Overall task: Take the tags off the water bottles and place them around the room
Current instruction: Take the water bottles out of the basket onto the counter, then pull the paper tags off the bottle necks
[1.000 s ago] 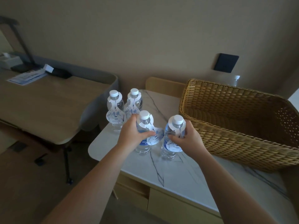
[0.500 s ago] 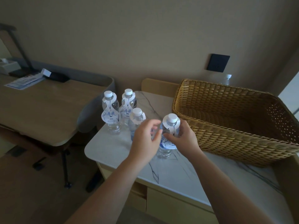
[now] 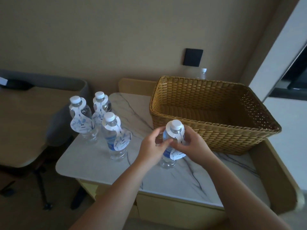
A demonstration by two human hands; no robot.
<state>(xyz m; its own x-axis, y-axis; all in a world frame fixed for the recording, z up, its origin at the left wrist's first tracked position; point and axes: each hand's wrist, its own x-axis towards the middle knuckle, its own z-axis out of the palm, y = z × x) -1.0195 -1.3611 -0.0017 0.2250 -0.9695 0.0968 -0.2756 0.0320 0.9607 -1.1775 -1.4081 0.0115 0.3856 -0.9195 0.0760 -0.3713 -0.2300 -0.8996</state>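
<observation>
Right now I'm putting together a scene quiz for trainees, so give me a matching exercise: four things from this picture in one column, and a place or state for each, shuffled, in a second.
Things
1. wicker basket
2. bottle nearest the basket
3. black wall plate
4. untagged bottle

Places or states
A. gripped by the left hand and the right hand
B. mounted on the beige wall
C. standing behind the basket, only its top showing
D. sitting on the marble tabletop, nothing visible inside

Pairs: 1-D, 2-A, 3-B, 4-C
</observation>
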